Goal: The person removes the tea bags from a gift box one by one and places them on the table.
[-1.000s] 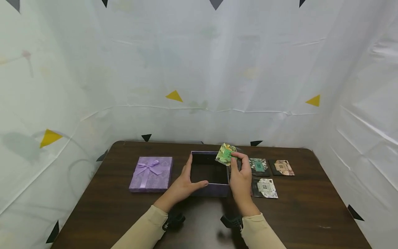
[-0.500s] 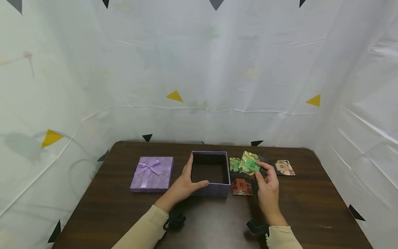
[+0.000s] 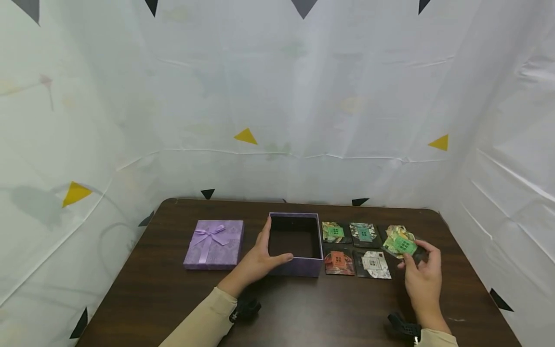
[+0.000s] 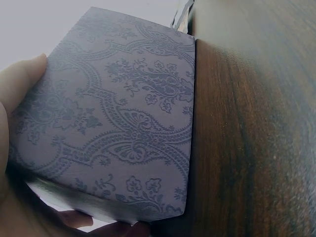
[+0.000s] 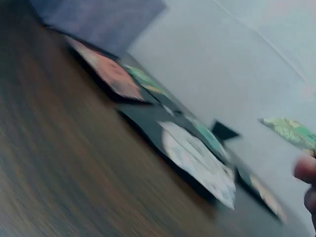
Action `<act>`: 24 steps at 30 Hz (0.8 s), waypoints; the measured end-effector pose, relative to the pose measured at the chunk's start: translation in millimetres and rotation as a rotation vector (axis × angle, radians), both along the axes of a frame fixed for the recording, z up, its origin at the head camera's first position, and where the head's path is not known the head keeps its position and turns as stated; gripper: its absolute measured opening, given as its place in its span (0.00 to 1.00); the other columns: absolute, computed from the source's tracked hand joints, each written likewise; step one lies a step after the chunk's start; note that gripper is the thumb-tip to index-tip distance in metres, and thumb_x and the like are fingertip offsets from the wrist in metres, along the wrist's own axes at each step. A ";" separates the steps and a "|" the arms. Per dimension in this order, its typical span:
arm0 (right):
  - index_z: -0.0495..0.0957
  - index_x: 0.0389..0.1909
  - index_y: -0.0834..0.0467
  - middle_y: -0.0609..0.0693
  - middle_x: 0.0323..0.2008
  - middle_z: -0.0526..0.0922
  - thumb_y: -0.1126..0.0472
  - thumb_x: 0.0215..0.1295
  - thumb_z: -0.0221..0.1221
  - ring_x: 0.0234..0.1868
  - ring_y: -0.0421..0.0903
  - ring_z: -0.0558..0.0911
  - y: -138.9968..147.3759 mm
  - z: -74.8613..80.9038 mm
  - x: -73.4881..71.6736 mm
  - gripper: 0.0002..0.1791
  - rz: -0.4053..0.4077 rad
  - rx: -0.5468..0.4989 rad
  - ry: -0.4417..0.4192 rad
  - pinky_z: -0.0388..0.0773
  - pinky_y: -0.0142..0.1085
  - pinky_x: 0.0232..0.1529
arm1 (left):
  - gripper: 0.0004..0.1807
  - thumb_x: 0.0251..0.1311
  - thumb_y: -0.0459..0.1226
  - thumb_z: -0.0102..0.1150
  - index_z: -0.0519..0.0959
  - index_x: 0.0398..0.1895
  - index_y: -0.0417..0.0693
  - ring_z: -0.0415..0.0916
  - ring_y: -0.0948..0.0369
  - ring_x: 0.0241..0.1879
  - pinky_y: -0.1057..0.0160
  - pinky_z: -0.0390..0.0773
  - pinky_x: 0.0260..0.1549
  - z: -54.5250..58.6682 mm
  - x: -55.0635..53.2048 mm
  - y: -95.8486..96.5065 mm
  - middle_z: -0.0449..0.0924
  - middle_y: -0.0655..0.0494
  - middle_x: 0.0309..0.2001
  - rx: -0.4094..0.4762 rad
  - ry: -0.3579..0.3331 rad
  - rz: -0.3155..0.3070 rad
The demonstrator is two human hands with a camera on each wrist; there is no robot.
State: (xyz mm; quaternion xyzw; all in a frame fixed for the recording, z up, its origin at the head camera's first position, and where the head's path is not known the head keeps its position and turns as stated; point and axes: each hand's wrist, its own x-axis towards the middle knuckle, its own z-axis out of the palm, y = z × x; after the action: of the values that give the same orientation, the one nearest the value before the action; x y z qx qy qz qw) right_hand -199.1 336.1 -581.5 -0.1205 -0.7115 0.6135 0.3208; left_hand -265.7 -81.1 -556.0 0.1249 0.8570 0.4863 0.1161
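Observation:
My left hand point(image 3: 253, 265) holds the lidless purple gift box point(image 3: 300, 268) at its left side, thumb over the front rim. In the left wrist view, the box's patterned wall point(image 4: 123, 108) fills the space between thumb and fingers. The box's dark inside shows no contents. My right hand point(image 3: 426, 282) pinches a small flat packet with a green label point(image 3: 400, 243) between thumb and fingers at the far right. It is raised and overlaps a beige-labelled packet point(image 3: 395, 228). In the right wrist view, the held packet point(image 5: 289, 131) shows only at the right edge.
Right of the box lie a green-labelled packet point(image 3: 335, 232), a teal-labelled one point(image 3: 364, 233), a red one point(image 3: 339, 261) and a white one point(image 3: 373, 263). The purple lid with a ribbon bow point(image 3: 213, 245) lies at left on the dark wooden table point(image 3: 299, 313). White curtains surround it.
My right hand has carried the green-labelled packet from above the box's right edge, across the laid-out packets, to the far right. My left hand has stayed on the box.

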 end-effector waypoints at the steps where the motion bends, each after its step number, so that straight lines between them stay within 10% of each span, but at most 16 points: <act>1: 0.68 0.70 0.65 0.50 0.52 0.73 0.78 0.76 0.57 0.28 0.39 0.77 4.8 -1.2 1.7 0.25 -0.020 -0.040 -0.014 0.78 0.24 0.29 | 0.70 0.58 0.70 0.73 0.29 0.89 0.81 0.45 0.35 0.88 0.22 0.59 0.75 -0.8 -0.4 0.0 0.36 0.47 0.91 -0.003 0.003 0.001; 7: 0.81 0.64 0.64 0.43 0.52 0.80 0.65 0.82 0.56 0.43 0.30 0.77 15.6 -2.4 9.6 0.16 -0.200 0.032 -0.187 0.73 0.19 0.40 | 0.70 0.59 0.68 0.73 0.29 0.89 0.80 0.45 0.35 0.87 0.22 0.60 0.75 -3.6 -1.7 -0.3 0.37 0.45 0.91 -0.009 0.022 0.007; 12: 0.86 0.59 0.63 0.62 0.62 0.86 0.61 0.84 0.55 0.55 0.52 0.81 18.5 -2.2 12.2 0.16 -0.262 0.205 -0.365 0.73 0.38 0.59 | 0.69 0.61 0.67 0.73 0.28 0.89 0.82 0.47 0.34 0.87 0.22 0.59 0.75 -3.8 -1.3 -2.1 0.37 0.45 0.91 -0.009 0.020 0.005; 17: 0.83 0.62 0.63 0.75 0.72 0.72 0.58 0.84 0.55 0.70 0.80 0.64 32.0 -0.2 11.8 0.17 -0.136 0.391 -0.589 0.50 0.77 0.64 | 0.69 0.59 0.69 0.73 0.28 0.88 0.83 0.46 0.34 0.87 0.22 0.58 0.76 -3.2 -1.4 -3.0 0.36 0.46 0.91 -0.003 0.012 0.012; 24: 0.75 0.73 0.60 0.78 0.79 0.51 0.43 0.80 0.61 0.73 0.85 0.51 46.7 7.0 15.6 0.32 0.055 0.568 -0.796 0.54 0.78 0.57 | 0.71 0.56 0.73 0.72 0.28 0.89 0.82 0.44 0.35 0.88 0.22 0.58 0.76 -4.4 -2.9 -1.2 0.35 0.48 0.91 -0.004 0.015 -0.006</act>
State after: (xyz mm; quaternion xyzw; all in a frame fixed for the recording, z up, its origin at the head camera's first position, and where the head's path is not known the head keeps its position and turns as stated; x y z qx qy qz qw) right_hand -183.5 382.8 -574.5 -0.2345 -0.9211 0.3096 0.0281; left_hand -268.6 -82.2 -560.4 0.1311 0.8583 0.4834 0.1115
